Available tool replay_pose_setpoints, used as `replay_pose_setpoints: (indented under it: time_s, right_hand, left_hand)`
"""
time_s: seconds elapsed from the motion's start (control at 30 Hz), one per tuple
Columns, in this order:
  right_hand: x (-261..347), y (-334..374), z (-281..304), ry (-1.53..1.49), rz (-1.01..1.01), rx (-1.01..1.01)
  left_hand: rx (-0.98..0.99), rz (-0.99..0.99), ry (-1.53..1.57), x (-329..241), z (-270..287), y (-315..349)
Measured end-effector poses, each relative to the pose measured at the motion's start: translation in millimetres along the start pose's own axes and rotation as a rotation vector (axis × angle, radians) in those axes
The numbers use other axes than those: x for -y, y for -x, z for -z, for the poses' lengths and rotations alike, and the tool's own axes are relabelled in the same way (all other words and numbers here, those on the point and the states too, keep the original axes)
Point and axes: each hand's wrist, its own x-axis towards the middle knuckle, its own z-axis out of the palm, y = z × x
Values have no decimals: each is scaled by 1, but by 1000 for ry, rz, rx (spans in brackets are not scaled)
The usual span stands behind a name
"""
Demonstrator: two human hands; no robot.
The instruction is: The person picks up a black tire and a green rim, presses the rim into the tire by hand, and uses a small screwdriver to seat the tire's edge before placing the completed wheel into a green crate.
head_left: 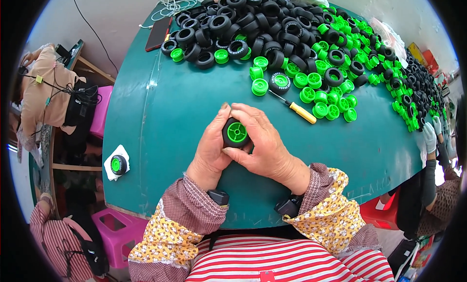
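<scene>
Held wheel: a black rubber tyre [226, 135] around a green five-spoked hub [237, 132], to the left of the yellow-handled screwdriver [302, 113] and a little nearer the person.
Left hand [210, 145]: curled around the tyre's left side, holding it.
Right hand [266, 145]: closed over its right side, thumb at the near edge.
Tyre fitting: probably the step in hand is seating or checking the tyre on the hub; the fingers hide much of the rim.
Next squeeze: likely calls for even pressure around the edge, then a turn to check the hidden side.
Screwdriver: lies between the hands and the loose green hubs [332, 112], so a reach that way must clear it.
Fitted wheel [280, 81]: just beside the screwdriver's tip.
Tyre heap [250, 26]: beyond the screwdriver, mixed with hubs.
Tissue [110, 175]: far left of the screwdriver, bearing another wheel [118, 164].
Co-worker's gloved hand [429, 137]: well right of the screwdriver.
</scene>
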Motion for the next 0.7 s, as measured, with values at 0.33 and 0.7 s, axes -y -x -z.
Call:
replay_pose_setpoints:
  time_s: [0.33, 0.7]
  right_hand:
    - [-6, 3, 0, -43, -111, -3]
    - [-9, -1, 6, -87, -34, 69]
  left_hand:
    - [-201, -67, -40, 5, -22, 2]
    - [-215, -177, -237, 7, -21, 5]
